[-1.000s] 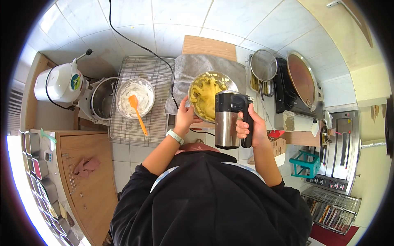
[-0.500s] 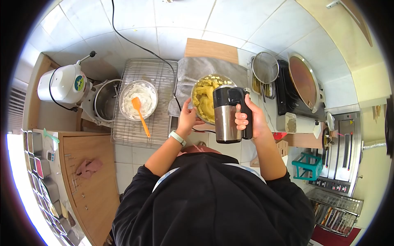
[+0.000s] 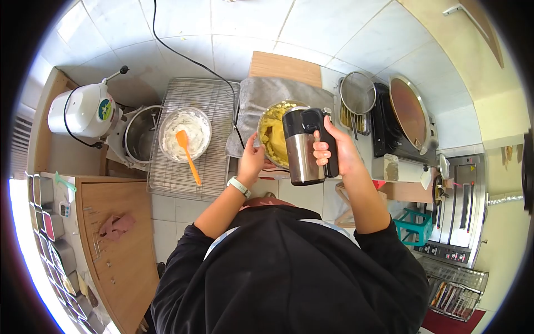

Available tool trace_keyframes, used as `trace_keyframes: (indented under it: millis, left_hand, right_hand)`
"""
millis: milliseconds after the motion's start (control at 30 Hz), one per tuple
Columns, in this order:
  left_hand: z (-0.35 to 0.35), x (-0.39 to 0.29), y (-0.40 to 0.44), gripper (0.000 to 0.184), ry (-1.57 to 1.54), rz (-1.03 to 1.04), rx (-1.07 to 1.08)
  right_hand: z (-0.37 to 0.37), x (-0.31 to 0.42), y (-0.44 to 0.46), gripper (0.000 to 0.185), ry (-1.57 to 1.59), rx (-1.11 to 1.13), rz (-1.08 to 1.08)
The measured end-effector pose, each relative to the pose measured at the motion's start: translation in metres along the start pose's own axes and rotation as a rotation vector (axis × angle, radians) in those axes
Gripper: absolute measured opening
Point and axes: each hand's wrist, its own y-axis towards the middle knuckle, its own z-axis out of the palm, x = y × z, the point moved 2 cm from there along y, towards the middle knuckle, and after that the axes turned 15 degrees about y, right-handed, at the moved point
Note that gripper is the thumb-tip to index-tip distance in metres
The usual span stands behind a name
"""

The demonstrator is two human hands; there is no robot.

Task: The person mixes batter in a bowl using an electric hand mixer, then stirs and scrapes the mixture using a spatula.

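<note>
My right hand [image 3: 340, 150] is wrapped round the black handle of a steel-and-black hand mixer [image 3: 303, 158], which is over the right part of a metal bowl. Inside that bowl [image 3: 278, 104] is a yellow, creamy mixture [image 3: 272, 136] with lumps round the sides. The mixer's body hides its beaters and part of the bowl. My left hand [image 3: 254, 161], a pale watch on its wrist, grips the bowl's near left side, with the fingertips at the rim. A grey towel [image 3: 250, 100] lies under the bowl.
On a wire rack [image 3: 183, 89] at the left stands a bowl of white cream [image 3: 192, 119] with an orange spatula [image 3: 188, 150]. A white stand mixer [image 3: 80, 111] is farther left. At the right are a strainer [image 3: 357, 93] and a large round pan [image 3: 409, 111]. A black cord [image 3: 194, 64] crosses the rack.
The hand mixer has shifted slightly towards the far side and left, and tilts a little more. My left hand stays at the bowl's side.
</note>
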Motion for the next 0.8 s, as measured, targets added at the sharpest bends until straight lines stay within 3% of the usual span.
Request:
trace_keyframes:
  millis: [800]
  left_hand:
    - [-0.004,0.007,0.008,0.051,0.037,0.018,-0.002]
  right_hand:
    - [-0.013,0.014,0.008,0.044,0.033,0.042,0.060]
